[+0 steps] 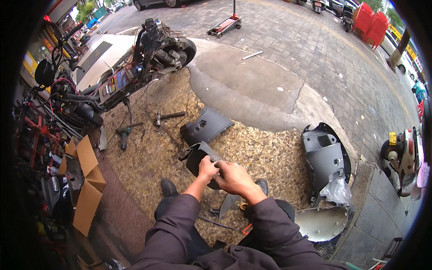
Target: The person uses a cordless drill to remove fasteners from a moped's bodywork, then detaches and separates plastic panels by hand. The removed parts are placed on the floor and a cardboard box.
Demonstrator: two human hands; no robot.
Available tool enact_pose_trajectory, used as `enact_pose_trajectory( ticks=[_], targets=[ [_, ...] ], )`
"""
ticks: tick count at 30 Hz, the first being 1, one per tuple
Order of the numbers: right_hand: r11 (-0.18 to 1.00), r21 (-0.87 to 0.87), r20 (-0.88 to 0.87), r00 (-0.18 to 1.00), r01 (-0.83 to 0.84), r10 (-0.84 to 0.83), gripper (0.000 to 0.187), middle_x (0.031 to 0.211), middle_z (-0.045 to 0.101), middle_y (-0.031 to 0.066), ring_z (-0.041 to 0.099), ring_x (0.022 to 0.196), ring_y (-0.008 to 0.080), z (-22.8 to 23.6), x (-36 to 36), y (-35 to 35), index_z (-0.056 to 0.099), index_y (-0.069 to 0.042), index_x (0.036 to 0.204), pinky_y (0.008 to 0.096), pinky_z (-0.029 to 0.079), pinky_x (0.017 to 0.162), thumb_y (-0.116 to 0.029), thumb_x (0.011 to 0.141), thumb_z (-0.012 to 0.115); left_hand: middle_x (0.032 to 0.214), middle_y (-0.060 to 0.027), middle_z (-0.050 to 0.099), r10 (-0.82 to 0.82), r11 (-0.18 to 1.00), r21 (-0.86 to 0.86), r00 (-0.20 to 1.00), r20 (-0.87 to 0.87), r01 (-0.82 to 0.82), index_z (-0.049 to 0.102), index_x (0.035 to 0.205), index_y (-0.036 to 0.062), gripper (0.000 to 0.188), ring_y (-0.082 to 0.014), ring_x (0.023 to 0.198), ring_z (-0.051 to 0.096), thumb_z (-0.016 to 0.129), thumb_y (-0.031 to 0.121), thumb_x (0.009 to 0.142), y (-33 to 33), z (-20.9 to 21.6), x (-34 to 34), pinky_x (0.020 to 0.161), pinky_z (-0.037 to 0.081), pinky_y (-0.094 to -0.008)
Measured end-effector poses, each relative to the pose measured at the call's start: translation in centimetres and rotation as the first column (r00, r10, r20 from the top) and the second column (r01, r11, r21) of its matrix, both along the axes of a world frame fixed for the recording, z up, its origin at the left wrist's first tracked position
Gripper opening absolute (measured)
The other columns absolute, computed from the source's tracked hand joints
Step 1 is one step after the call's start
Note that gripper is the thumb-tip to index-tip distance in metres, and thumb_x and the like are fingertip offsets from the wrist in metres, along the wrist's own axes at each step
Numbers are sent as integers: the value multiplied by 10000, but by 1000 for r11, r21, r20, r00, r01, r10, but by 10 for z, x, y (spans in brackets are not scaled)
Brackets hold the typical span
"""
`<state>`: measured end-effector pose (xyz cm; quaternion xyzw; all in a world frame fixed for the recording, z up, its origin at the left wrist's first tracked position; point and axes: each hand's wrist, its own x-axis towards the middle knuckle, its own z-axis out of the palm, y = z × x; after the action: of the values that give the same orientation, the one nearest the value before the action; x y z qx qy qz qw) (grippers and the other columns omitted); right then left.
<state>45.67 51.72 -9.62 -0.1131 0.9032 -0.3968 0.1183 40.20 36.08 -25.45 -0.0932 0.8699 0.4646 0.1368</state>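
Note:
A dark grey plastic scooter panel (194, 160) is held up in front of me between both hands. My left hand (207, 169) is closed on its near edge. Right beside it, my right hand (232, 177) grips the same panel, thumb toward the left hand. Just beyond lies a second grey body panel (207, 126) with holes in it, on the pebbled ground. Below my hands, a flat grey piece (229, 204) rests between my shoes, and a thin screwdriver-like rod (215, 223) lies near it. The fingertips and the panel's underside are partly hidden.
A stripped scooter (121, 81) stands at the far left. A hammer (168, 117) and a green power drill (123, 136) lie before it. An opened cardboard box (87, 189) is at left. Grey body panels (324, 162) and a pale shell (321, 223) lie at right; a floor jack (225, 26) stands farther off.

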Motion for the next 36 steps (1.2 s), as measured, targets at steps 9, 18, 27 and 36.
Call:
enact_pose_trajectory(
  ticks=[9, 18, 27, 36],
  targets=[
    [1000, 3, -27, 1000, -3, 3, 322, 950, 663, 244, 638, 901, 423, -5, -5, -5, 595, -30, 1050, 496, 513, 790, -235, 803, 627, 827, -65, 653, -77, 902, 422, 995, -59, 95, 625, 927, -8, 191, -149, 722, 612, 677, 149, 831, -5, 17, 18, 624, 505, -300],
    [1000, -26, -88, 996, -15, 13, 333, 938, 669, 245, 628, 945, 414, -7, -1, -10, 615, -15, 1042, 484, 503, 820, -259, 820, 659, 833, -61, 623, 82, 809, 537, 951, 298, -238, 556, 1032, 29, 146, -133, 660, 605, 591, 118, 922, -51, 79, 103, 562, 515, -286],
    [1000, -1, -66, 998, -17, 17, 368, 971, 675, 242, 649, 950, 385, -13, 0, -19, 633, -18, 1066, 451, 515, 823, -268, 809, 714, 929, -107, 641, 98, 925, 334, 963, 249, -181, 586, 1104, -29, 266, -159, 756, 629, 624, 135, 898, -58, 112, 219, 609, 528, -303],
    [997, -25, -55, 996, -70, 69, 375, 924, 691, 232, 685, 885, 343, -36, 3, -27, 657, 4, 1055, 400, 528, 811, -251, 785, 719, 803, -45, 602, 184, 924, 326, 980, 75, -198, 560, 1078, -47, 256, -103, 656, 567, 628, 111, 888, -67, 168, 262, 577, 472, -271]
  ],
)
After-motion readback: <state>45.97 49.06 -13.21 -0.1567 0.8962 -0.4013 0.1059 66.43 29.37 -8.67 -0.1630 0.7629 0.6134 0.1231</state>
